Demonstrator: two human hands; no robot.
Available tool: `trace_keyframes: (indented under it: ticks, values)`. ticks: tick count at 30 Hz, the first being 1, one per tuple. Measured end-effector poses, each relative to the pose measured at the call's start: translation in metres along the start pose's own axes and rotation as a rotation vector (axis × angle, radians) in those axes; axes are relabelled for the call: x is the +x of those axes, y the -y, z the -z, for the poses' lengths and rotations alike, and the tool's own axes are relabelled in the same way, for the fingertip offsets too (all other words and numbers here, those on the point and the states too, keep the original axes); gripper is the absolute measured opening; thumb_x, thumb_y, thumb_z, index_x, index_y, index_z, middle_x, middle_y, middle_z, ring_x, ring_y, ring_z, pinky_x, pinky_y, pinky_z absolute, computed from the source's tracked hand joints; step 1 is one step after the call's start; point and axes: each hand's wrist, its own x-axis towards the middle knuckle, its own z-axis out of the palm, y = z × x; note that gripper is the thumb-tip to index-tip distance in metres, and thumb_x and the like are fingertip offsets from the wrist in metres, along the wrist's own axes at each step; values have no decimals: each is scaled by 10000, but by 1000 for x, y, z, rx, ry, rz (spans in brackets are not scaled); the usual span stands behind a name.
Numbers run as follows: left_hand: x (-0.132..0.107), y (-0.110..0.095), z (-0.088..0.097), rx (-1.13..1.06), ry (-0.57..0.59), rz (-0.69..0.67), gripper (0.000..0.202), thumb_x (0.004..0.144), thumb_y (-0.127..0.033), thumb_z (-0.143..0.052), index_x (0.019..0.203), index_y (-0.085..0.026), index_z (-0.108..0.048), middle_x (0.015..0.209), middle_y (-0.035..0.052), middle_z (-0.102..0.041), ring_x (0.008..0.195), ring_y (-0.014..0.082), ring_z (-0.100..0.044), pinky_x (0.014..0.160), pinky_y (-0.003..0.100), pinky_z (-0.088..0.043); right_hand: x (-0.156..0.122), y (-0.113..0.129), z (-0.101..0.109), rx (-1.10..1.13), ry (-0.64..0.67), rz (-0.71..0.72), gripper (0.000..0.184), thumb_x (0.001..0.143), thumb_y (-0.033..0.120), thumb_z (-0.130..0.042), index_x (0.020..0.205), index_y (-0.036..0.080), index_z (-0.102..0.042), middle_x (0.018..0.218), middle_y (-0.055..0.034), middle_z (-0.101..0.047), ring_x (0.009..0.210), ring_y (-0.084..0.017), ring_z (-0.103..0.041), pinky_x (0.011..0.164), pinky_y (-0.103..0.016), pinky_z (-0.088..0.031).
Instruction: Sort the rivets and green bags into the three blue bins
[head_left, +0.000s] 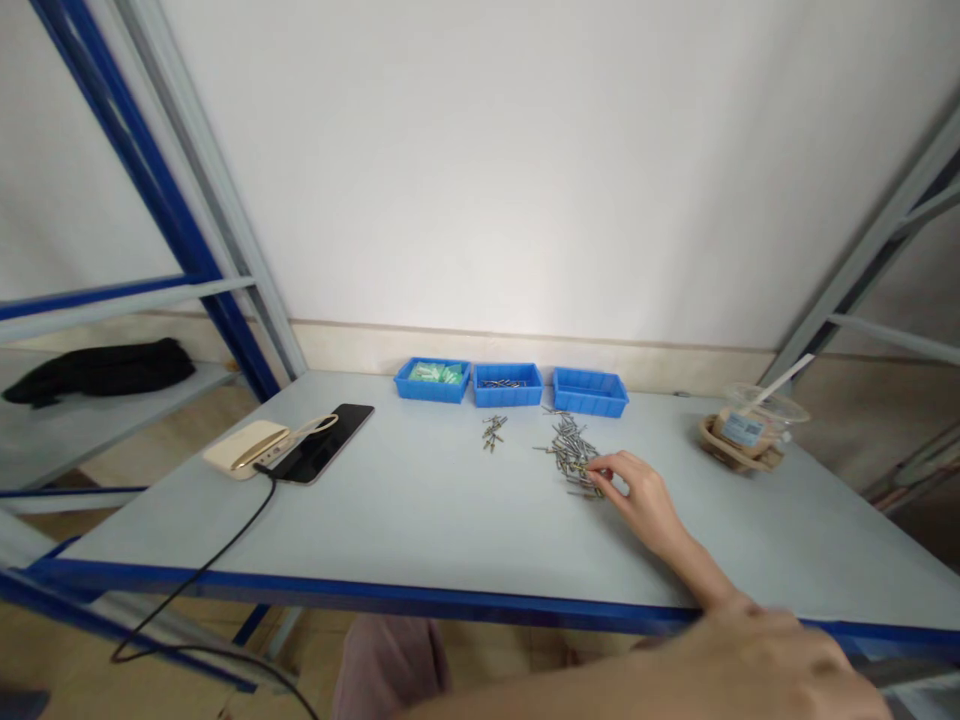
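My right hand point(639, 502) reaches from the lower right to a loose pile of small metal pins point(568, 450) on the pale grey table point(420, 520). Its thumb and forefinger are pinched on a pin at the pile's near edge. A smaller cluster of pins point(493, 432) lies to the left of the pile. My left hand point(787, 655) is a blurred shape close to the camera, over the table's front edge; its fingers are smeared. Behind the pile stand three blue bins: the left bin point(433, 384) holds green pieces, the middle bin point(508, 386) holds a few pins, and the right bin point(590, 394) looks empty.
A dark phone point(324, 445) and a cream power bank point(241, 448) lie at the table's left, with a black cable point(217, 560) hanging over the front edge. A drink cup with a straw point(750, 430) stands at the right. Black cloth point(97, 370) lies on a side shelf.
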Motion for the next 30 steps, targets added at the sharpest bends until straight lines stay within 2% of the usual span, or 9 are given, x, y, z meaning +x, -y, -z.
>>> trace_keyframes:
  ticks: [3, 5, 8, 10, 12, 15, 22, 25, 30]
  values:
    - [-27, 69, 39, 168, -242, 249, 227, 937, -277, -377, 1001, -208, -584, 1038, 47, -611, 992, 163, -552, 882, 317, -434, 28, -4, -4, 126, 14, -20, 238, 894, 310, -411, 874, 199, -620, 846, -66, -666, 766, -198, -611, 703, -321, -479]
    - [-50, 117, 66, 275, -329, 398, 212, 930, -241, -396, 1039, -170, -563, 1024, 82, -607, 1016, 206, -534, 891, 377, -411, 52, -7, -10, 173, 32, -3, 229, 879, 282, -423, 831, 188, -626, 823, -59, -674, 753, -196, -614, 693, -311, -477]
    - [-86, 173, 91, 357, -310, 453, 195, 883, -248, -506, 1043, -153, -562, 1060, 84, -610, 1019, 227, -525, 856, 385, -408, 86, -8, -25, 313, 111, -35, 172, 835, 258, -483, 792, 175, -628, 745, -25, -672, 671, -158, -600, 655, -265, -462]
    - [-108, 194, 93, 354, -268, 478, 203, 878, -208, -514, 1072, -173, -562, 1004, 48, -642, 954, 197, -552, 831, 360, -410, 98, -4, -37, 390, 117, -75, 184, 834, 258, -478, 785, 173, -633, 758, -22, -680, 681, -151, -598, 660, -253, -449]
    - [-125, 204, 85, 345, -297, 503, 203, 892, -190, -486, 1070, -203, -582, 901, 18, -666, 855, 171, -570, 802, 345, -408, 100, 1, -49, 422, 103, -113, 175, 823, 247, -493, 774, 176, -645, 723, -16, -683, 667, -150, -599, 656, -250, -437]
    - [-140, 207, 70, 325, -389, 478, 219, 920, -212, -428, 882, -185, -643, 774, 20, -668, 757, 158, -567, 766, 334, -407, 90, 4, -63, 409, 151, -164, 156, 804, 227, -521, 752, 196, -665, 656, 5, -679, 625, -149, -596, 643, -250, -419]
    - [-142, 203, 66, 300, -314, 441, 279, 940, -302, -386, 892, -186, -636, 770, 19, -654, 780, 163, -540, 792, 343, -379, 80, 3, -63, 485, 165, -303, 180, 832, 283, -511, 767, 194, -653, 658, 0, -685, 611, -150, -596, 621, -254, -413]
    - [-142, 204, 66, 310, -306, 487, 341, 955, -299, -337, 819, -179, -626, 740, 18, -633, 768, 161, -523, 794, 341, -360, 80, 6, -59, 407, 170, -260, 158, 847, 297, -508, 831, 210, -640, 693, 12, -690, 619, -146, -598, 647, -266, -400]
    - [-140, 202, 63, 290, -297, 531, 357, 963, -304, -304, 775, -172, -578, 733, 9, -617, 749, 157, -517, 787, 334, -348, 74, 15, -53, -26, 62, -62, 69, 837, 222, -561, 799, 234, -617, 766, 28, -689, 699, -163, -597, 705, -309, -300]
